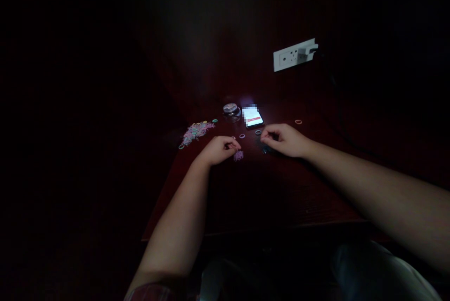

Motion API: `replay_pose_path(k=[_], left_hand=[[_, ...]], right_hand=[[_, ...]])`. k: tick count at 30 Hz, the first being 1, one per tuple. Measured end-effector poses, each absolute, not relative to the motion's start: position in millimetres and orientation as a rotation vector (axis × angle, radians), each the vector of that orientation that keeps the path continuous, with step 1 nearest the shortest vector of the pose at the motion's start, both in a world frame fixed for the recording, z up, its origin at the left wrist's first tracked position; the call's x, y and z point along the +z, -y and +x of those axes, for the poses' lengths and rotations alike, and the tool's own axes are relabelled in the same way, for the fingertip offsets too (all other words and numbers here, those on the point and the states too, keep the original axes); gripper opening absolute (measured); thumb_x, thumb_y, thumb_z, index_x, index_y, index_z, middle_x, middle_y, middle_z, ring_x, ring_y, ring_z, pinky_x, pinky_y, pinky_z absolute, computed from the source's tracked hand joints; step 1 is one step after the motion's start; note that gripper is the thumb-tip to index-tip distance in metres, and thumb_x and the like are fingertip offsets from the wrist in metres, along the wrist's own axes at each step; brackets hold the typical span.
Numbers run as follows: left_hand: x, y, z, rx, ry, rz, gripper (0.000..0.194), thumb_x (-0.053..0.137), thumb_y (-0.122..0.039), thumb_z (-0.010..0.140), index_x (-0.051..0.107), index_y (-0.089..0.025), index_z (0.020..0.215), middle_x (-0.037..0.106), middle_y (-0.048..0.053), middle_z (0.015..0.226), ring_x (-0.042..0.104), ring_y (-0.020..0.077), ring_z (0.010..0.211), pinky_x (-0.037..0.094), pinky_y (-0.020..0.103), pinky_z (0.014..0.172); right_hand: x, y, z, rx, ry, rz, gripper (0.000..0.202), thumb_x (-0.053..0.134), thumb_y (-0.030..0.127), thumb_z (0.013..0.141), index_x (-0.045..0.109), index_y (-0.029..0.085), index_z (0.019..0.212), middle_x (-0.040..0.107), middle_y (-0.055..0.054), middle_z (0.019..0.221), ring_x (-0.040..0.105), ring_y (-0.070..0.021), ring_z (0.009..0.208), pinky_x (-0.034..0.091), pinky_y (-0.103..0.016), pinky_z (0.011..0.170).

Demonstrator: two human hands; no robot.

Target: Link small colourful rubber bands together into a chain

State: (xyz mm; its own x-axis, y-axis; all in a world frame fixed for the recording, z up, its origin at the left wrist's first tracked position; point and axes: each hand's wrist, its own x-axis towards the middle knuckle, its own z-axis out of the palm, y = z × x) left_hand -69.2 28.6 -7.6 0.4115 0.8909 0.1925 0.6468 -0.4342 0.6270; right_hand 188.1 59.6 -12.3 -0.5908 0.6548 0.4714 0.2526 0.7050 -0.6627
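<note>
My left hand (222, 149) is at the dark red table, its fingers curled beside a small heap of purple bands (238, 155). Over the right side hovers or rests my right hand (283, 139), thumb and forefinger pinched near a few dark bluish bands (265, 150). Whatever either pinch holds is too small to make out. Between the hands lie a purple ring (242, 136) and a grey ring (258, 132). A larger pile of mixed pastel bands (197, 133) spreads at the left, beyond my left hand.
A lit phone (253, 117) lies behind the rings, with a clear lidded jar (231, 111) to its left. An orange ring (298, 122) sits at the right. On the wall is a white socket panel (293, 56) with a plug and cable. The surroundings are dark.
</note>
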Motion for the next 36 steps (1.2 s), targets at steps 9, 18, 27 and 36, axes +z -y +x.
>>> replay_pose_path(k=[9, 18, 27, 36], left_hand=[[-7, -29, -72, 0.723, -1.357, 2.206, 0.024, 0.057, -0.014, 0.075, 0.072, -0.016, 0.093, 0.071, 0.006, 0.093, 0.065, 0.0145, 0.083, 0.051, 0.027, 0.076], [2, -24, -72, 0.626, -1.402, 2.327, 0.042, 0.052, 0.001, 0.065, 0.073, -0.020, 0.094, 0.067, 0.005, 0.098, 0.062, 0.0123, 0.082, 0.050, 0.025, 0.077], [-1, -28, -72, 0.594, -1.344, 2.320, 0.014, 0.063, -0.016, 0.075, 0.073, -0.017, 0.084, 0.068, 0.005, 0.087, 0.062, 0.0137, 0.076, 0.050, 0.027, 0.073], [-1, -27, -73, 0.616, -1.380, 2.234, 0.013, 0.064, -0.022, 0.078, 0.072, -0.017, 0.086, 0.072, 0.005, 0.088, 0.064, 0.0139, 0.077, 0.049, 0.025, 0.072]], right_hand=[[-11, -59, 188, 0.723, 2.178, -0.693, 0.017, 0.056, 0.030, 0.081, 0.062, 0.015, 0.077, 0.056, -0.001, 0.066, 0.049, -0.0120, 0.060, 0.039, -0.026, 0.057], [-12, -60, 188, 0.736, 2.176, -0.682, 0.018, 0.055, 0.031, 0.081, 0.061, 0.015, 0.075, 0.056, -0.002, 0.066, 0.049, -0.0124, 0.060, 0.040, -0.026, 0.058], [-13, -61, 188, 0.750, 2.176, -0.672, 0.018, 0.055, 0.031, 0.082, 0.061, 0.015, 0.076, 0.057, -0.002, 0.067, 0.049, -0.0122, 0.060, 0.040, -0.026, 0.058], [-12, -60, 188, 0.753, 2.178, -0.674, 0.017, 0.055, 0.030, 0.082, 0.061, 0.015, 0.076, 0.056, -0.002, 0.067, 0.049, -0.0121, 0.061, 0.040, -0.026, 0.058]])
